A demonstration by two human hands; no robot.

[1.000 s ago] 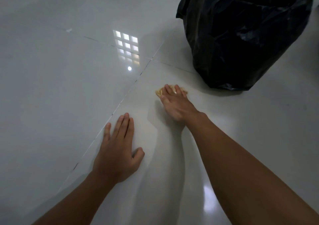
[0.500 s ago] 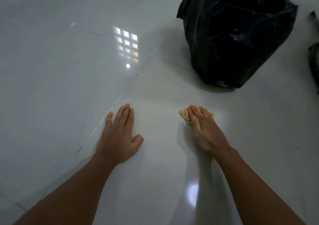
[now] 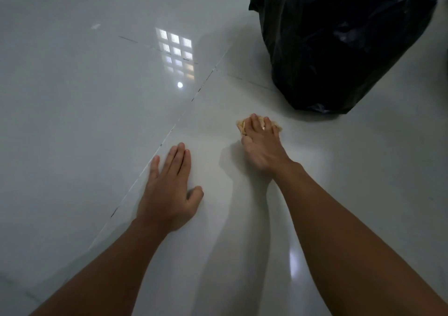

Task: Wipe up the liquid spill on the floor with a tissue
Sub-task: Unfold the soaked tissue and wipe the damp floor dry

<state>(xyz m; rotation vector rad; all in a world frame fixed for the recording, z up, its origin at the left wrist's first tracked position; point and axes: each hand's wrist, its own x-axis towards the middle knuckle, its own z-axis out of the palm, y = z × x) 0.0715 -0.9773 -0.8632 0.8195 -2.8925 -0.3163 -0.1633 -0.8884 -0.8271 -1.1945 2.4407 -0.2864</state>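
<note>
From the head camera, looking down at the pale glossy floor [image 3: 72,121], the wiping was well under way. The right hand [image 3: 263,149] was stretched forward, pressing a crumpled, yellowish tissue [image 3: 240,126] flat against the tile, its fingers laid fairly straight and close together over the wad, so that only the tissue's edges showed at the fingertips. The tissue lay just in front of the black bin bag [image 3: 339,44], near it but not touching. The left hand [image 3: 169,192] rested palm-down on the floor, fingers straight and side by side, thumb out to one side, holding nothing and seemingly bracing the body beside a tile joint [image 3: 169,131].

I could not make out any puddle: the tile was so shiny that wet and dry looked alike. The tissue's stained colour suggested it had already taken up liquid, so most of the job looked done; what seemed left was any last pass and dropping the tissue in the bag, though I could not be sure.

Against the frame half a second before, the right hand and tissue had travelled forward and away from the body, toward the bag, where earlier they were drawn back nearly level with the left hand. The left hand had kept its place, flat on the floor.
</note>
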